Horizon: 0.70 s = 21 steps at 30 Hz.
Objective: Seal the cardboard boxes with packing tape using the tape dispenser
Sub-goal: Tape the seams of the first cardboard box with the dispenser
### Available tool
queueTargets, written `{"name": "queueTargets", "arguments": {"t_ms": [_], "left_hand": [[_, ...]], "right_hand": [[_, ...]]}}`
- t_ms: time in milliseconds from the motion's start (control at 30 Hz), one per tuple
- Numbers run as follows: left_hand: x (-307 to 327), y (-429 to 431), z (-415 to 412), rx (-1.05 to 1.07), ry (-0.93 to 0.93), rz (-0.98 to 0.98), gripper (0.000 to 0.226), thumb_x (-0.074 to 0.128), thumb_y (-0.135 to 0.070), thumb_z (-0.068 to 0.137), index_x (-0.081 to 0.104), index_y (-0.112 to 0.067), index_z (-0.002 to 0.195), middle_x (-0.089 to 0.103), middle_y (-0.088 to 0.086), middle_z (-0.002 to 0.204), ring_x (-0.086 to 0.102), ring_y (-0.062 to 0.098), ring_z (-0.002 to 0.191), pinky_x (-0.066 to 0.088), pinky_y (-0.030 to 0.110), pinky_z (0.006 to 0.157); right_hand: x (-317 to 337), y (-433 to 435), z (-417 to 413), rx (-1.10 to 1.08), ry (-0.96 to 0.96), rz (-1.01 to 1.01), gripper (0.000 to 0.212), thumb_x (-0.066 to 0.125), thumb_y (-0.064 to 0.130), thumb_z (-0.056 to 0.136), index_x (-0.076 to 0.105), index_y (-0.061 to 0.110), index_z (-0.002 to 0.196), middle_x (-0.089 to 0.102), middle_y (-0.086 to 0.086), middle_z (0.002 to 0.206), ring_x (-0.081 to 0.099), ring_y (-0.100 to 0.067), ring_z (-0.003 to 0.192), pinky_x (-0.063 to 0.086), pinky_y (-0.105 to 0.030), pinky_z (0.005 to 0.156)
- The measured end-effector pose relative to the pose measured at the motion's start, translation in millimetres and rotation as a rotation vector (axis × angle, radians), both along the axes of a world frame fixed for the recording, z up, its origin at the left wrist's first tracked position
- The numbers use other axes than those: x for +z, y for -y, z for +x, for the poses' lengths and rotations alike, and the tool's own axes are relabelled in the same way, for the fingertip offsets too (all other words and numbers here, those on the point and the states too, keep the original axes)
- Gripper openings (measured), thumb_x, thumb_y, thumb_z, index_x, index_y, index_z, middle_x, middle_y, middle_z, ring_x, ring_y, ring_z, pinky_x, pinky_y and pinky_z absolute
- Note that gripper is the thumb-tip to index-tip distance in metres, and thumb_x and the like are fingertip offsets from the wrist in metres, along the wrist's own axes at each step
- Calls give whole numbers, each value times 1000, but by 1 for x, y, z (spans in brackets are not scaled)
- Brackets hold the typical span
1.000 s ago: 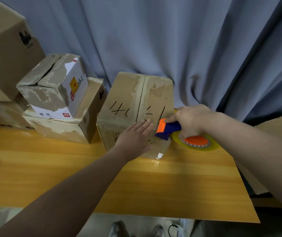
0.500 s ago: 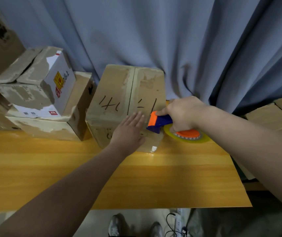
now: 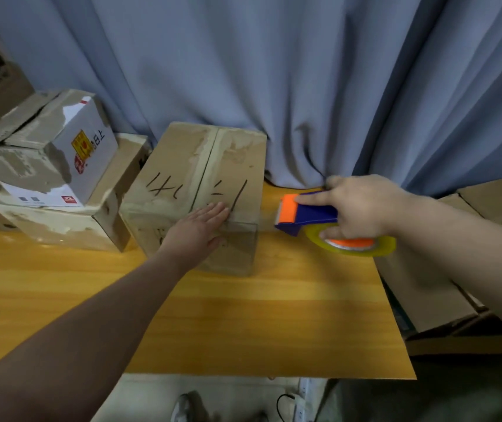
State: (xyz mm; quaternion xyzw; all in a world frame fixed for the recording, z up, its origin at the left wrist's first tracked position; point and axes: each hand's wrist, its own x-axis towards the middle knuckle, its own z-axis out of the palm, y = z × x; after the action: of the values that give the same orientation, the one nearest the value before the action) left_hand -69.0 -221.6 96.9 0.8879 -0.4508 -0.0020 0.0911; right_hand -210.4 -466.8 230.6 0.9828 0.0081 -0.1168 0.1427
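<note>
Cardboard box (image 3: 182, 166) on wooden table (image 3: 243, 315) (yellowish), blue curtain (image 3: 274, 71) behind

pretty dim, flat indoor light overall. Soft glare on the worktop (image 3: 243, 315) in mid-frame, wide-angle bending at the edges, everything a bit soft, lower corners darkest.
</note>
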Motion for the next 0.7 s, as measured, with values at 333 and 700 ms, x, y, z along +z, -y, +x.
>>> {"name": "queueTargets", "arguments": {"t_ms": [333, 700], "left_hand": [[5, 30, -23, 111, 150, 407, 85, 41, -63, 90, -18, -39, 147, -4, 27, 155, 1, 37, 146, 10, 47, 118], [-1, 55, -38, 65, 173, 313, 72, 35, -41, 101, -9, -14, 151, -6, 14, 159, -1, 25, 147, 4, 35, 118]], "right_hand": [[-32, 35, -22, -32, 3, -13, 69, 46, 62, 88, 11, 53, 147, 41, 6, 105, 55, -17, 95, 45, -29, 66], [-55, 42, -26, 46, 49, -25, 69, 42, 62, 90, 9, 48, 149, 46, -1, 113, 55, -21, 96, 50, -32, 71]]}}
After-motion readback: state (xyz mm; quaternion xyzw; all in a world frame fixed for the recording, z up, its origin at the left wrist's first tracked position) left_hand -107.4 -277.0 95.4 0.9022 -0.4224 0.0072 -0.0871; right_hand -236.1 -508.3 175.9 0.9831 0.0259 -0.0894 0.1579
